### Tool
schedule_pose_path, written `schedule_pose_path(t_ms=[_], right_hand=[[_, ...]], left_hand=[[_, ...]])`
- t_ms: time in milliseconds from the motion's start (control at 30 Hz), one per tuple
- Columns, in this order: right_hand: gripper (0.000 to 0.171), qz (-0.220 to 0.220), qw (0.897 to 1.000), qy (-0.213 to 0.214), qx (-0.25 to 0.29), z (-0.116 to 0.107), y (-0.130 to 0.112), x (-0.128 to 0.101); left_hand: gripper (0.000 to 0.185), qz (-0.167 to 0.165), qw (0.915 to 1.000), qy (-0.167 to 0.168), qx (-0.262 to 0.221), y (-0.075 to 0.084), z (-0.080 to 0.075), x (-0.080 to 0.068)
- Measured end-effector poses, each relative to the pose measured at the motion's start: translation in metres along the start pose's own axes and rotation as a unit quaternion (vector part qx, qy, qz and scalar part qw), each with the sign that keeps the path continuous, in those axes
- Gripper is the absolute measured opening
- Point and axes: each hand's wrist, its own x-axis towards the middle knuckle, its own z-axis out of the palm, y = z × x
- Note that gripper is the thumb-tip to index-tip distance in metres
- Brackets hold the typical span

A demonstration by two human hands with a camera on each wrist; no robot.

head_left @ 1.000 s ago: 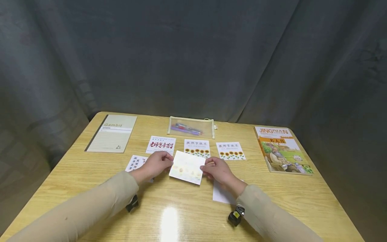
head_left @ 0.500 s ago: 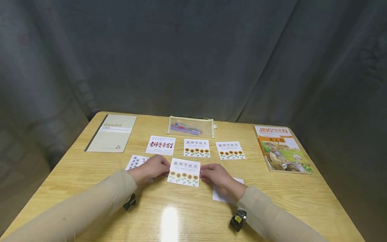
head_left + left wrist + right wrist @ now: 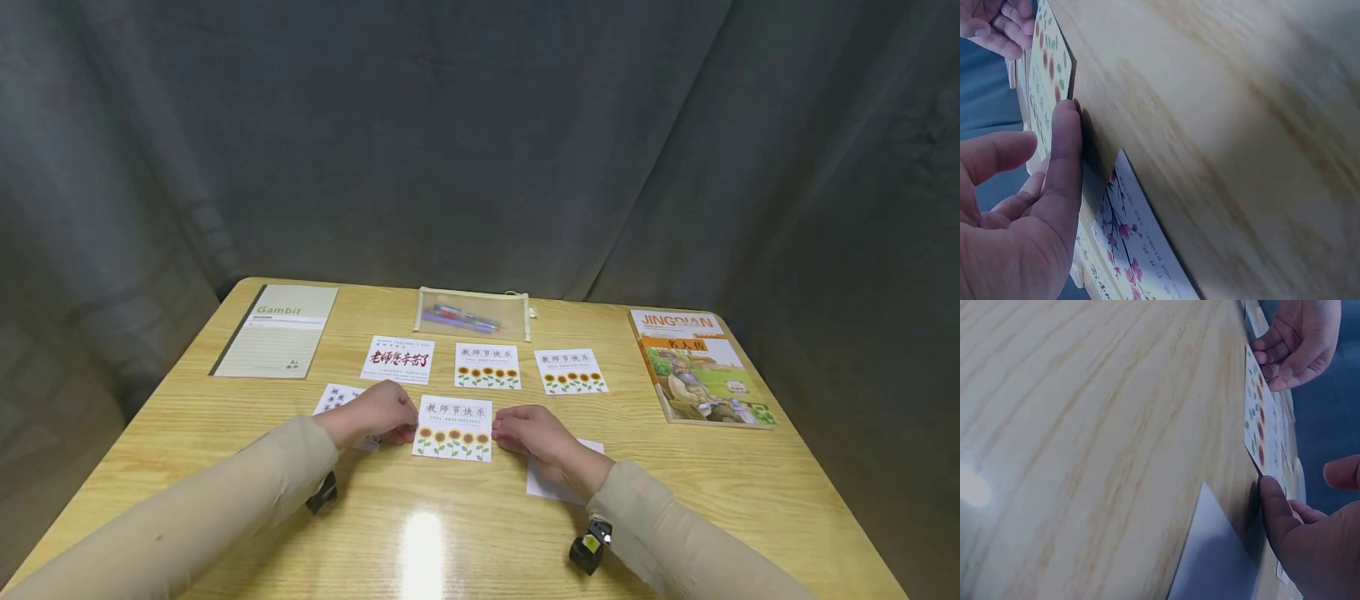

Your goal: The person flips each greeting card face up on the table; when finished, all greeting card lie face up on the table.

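A white card with a row of sunflowers and printed characters (image 3: pixel 452 428) lies face up on the table between both hands. At its left edge is the left hand (image 3: pixel 384 412); in the left wrist view its index fingertip (image 3: pixel 1066 112) touches the card's edge, the thumb raised away. The right hand (image 3: pixel 536 435) is at the opposite edge, one fingertip (image 3: pixel 1267 484) right at the card and the thumb lifted clear. Partly under the left wrist is a card with dark characters (image 3: pixel 337 400), showing pink blossoms in the left wrist view. A blank white card (image 3: pixel 551 483) lies partly beneath the right wrist.
Behind, a card with red characters (image 3: pixel 397 360) and two sunflower cards (image 3: pixel 487 365) form a row. A zippered pouch with pens (image 3: pixel 472 314) is at the back edge. A notebook (image 3: pixel 276 331) lies far left, an illustrated book (image 3: pixel 701 367) far right.
The sunflower card came down from a tilted, raised position, pinched by both hands, to flat on the table, shifting slightly left. Both thumbs have let go of it.
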Motion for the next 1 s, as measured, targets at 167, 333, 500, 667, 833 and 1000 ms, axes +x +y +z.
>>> schedule_pose_path(t_ms=[167, 333, 500, 667, 833, 1000], right_hand=[[0.036, -0.01, 1.0, 0.001, -0.023, -0.005, 0.0, -0.004], [0.041, -0.05, 0.997, -0.014, -0.061, -0.033, -0.006, -0.013], [0.043, -0.055, 0.994, -0.019, -0.092, -0.081, -0.011, -0.023], [0.046, -0.025, 0.99, -0.014, -0.138, -0.122, -0.005, -0.035], [0.046, -0.013, 0.985, -0.016, -0.17, -0.143, 0.003, -0.044], [0.047, -0.002, 0.984, -0.021, -0.179, -0.15, 0.006, -0.047]], left_hand=[[0.014, 0.014, 0.9999, 0.006, 0.008, 0.0, -0.002, 0.0], [0.02, 0.106, 0.9889, 0.027, 0.101, 0.013, -0.002, 0.003], [0.037, 0.228, 0.9477, 0.016, 0.222, 0.036, 0.02, 0.005], [0.042, 0.302, 0.8826, -0.042, 0.358, 0.056, 0.053, 0.004], [0.047, 0.351, 0.8243, -0.09, 0.435, 0.064, 0.082, 0.002], [0.059, 0.385, 0.781, -0.132, 0.473, 0.063, 0.102, 0.003]])
